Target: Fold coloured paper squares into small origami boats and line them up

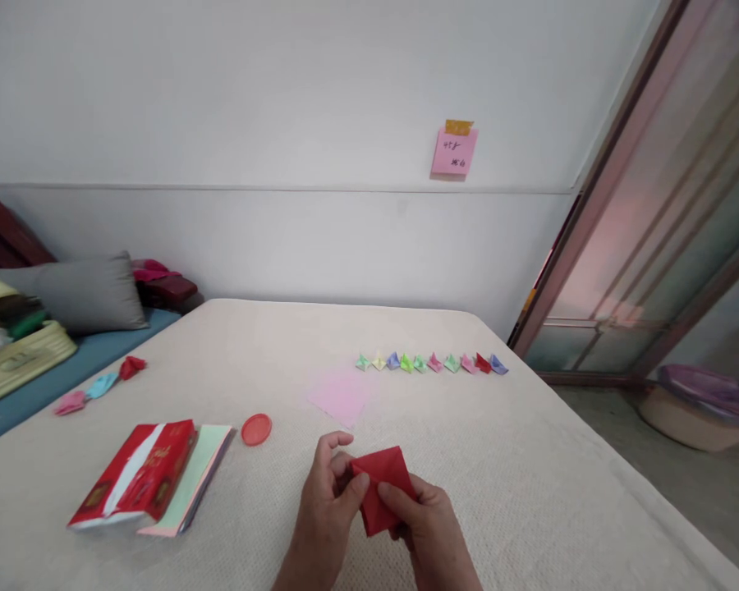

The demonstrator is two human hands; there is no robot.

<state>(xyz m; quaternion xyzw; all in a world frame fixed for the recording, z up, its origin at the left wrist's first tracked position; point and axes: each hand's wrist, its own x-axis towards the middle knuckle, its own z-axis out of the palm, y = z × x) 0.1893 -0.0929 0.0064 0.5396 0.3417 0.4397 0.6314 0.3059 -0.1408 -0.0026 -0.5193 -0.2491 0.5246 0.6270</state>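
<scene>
A small folded piece of red paper [389,484] is held up between both hands near the front of the cloth-covered table. My left hand [328,501] pinches its left edge, thumb on the front face and index finger raised and bent. My right hand [428,517] grips its lower right side, with the thumb pressed on the front. A sheet of pink paper [338,398] lies flat just beyond my hands. Behind it to the right, several small folded paper boats [420,363] of different colours stand in a row.
On the left lie a red packet [139,472], coloured sheets [190,480], a round red lid [256,429] and folded pieces [102,385]. A grey pillow [95,291] is at the far left. A pink note [454,152] hangs on the wall; a basin [695,410] stands right.
</scene>
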